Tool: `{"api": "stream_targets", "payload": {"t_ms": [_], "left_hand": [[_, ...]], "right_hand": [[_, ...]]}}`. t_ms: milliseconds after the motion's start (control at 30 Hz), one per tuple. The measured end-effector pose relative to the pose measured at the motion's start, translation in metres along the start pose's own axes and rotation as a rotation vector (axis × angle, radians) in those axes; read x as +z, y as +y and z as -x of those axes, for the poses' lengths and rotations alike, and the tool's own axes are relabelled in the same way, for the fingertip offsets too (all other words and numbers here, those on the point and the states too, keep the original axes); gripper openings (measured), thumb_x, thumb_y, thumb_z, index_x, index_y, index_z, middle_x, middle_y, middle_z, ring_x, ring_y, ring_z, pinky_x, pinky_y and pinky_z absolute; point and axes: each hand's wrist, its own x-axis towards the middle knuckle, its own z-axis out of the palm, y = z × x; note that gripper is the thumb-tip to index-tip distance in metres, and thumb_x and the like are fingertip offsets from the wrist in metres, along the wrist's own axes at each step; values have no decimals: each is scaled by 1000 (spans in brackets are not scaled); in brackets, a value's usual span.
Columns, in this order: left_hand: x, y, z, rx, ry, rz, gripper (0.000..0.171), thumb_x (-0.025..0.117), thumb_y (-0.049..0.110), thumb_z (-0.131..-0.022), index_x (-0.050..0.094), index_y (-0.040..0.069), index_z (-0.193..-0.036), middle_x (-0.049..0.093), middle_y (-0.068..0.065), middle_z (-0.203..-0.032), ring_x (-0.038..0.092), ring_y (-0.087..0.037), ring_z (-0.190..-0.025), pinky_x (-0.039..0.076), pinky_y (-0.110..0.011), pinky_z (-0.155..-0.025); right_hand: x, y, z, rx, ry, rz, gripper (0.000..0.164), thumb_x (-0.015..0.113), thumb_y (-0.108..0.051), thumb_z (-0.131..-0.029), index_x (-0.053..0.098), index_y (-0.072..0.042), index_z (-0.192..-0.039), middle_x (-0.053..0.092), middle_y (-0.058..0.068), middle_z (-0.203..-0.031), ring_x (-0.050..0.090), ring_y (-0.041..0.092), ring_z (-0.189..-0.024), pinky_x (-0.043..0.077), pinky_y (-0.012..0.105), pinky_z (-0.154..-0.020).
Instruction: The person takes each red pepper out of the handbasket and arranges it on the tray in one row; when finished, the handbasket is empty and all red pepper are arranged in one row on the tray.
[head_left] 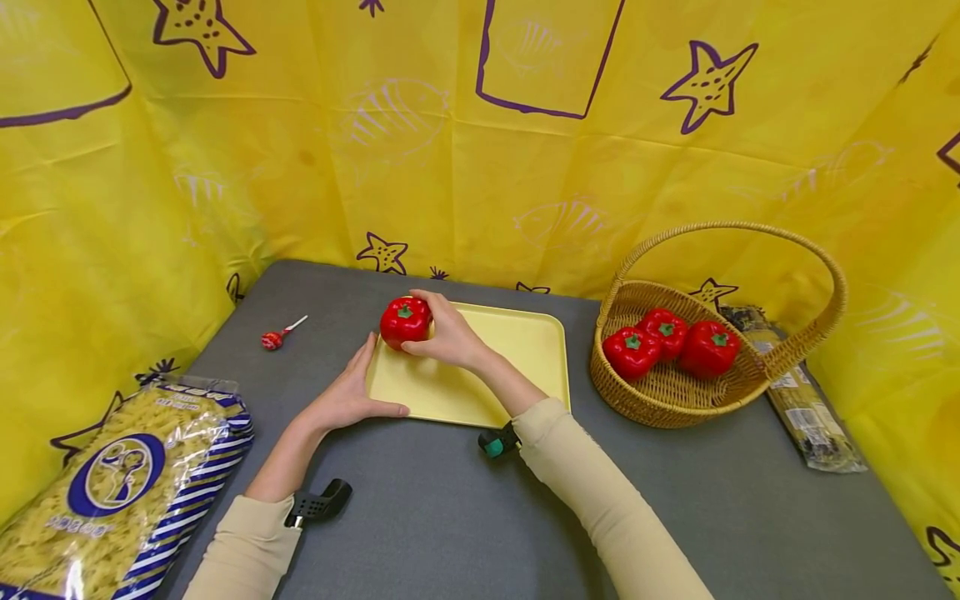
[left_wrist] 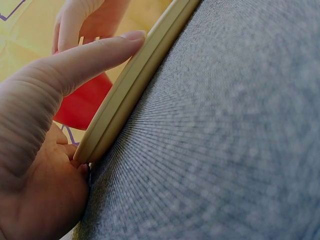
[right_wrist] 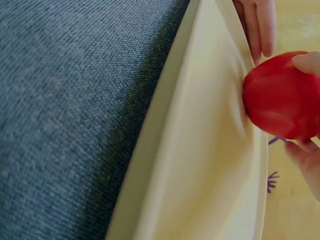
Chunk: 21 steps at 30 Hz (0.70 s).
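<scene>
In the head view, my right hand [head_left: 454, 335] grips a red bell pepper [head_left: 403, 325] with a green stem, thumb on the near side and fingers on the far side. The pepper sits at the far left corner of a pale yellow tray [head_left: 517, 354]. In the right wrist view, the pepper [right_wrist: 277, 97] is right at the tray surface [right_wrist: 200, 150]. My left hand [head_left: 348, 398] lies against the tray's left side, its fingers along that edge. Its thumb [left_wrist: 107, 56] rests straight on the tray's front rim [left_wrist: 125, 85] in the left wrist view.
To the right stands a wicker basket [head_left: 652, 411] with a tall handle, holding several red bell peppers [head_left: 708, 350]. Behind it lies a long plastic packet [head_left: 806, 412]. A lollipop [head_left: 273, 339] is at left, with a big bag of pasta [head_left: 120, 492] nearer. Yellow cloth [head_left: 465, 192] encloses the grey table.
</scene>
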Motion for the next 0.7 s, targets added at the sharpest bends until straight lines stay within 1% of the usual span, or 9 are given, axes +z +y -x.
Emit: {"api": "stream_targets", "payload": {"t_ms": [200, 433, 600, 700], "left_hand": [[0, 0, 0, 13, -2, 3, 134, 87, 37, -69, -10, 1, -154, -4, -23, -160, 6, -44, -144, 15, -66, -109], [1, -1, -1, 18, -2, -1, 133, 87, 38, -70, -9, 0, -154, -3, -23, -160, 7, -43, -144, 15, -66, -109], [1, -1, -2, 31, 2, 9, 132, 88, 37, -69, -7, 3, -155, -2, -20, -160, 6, -40, -145, 15, -65, -110], [1, -2, -2, 47, 8, 11, 132, 88, 36, -67, -5, 6, -156, -1, -19, -161, 6, -39, -145, 15, -65, -110]], "right_hand": [[1, 0, 1, -1, -29, -5, 86, 79, -22, -82, 29, -7, -150, 40, 11, -145, 43, 22, -130, 38, 38, -107], [0, -1, 3, 3, -33, -1, 89, 79, -22, -82, 26, -9, -152, 38, 11, -147, 40, 22, -132, 35, 39, -109], [-1, -1, 6, 1, -11, -11, 91, 79, -26, -82, 24, -8, -153, 33, 10, -151, 35, 22, -136, 34, 42, -110], [-4, -1, 9, -10, 16, -36, 88, 77, -27, -83, 27, -9, -152, 32, 10, -152, 35, 22, -136, 37, 43, -108]]}}
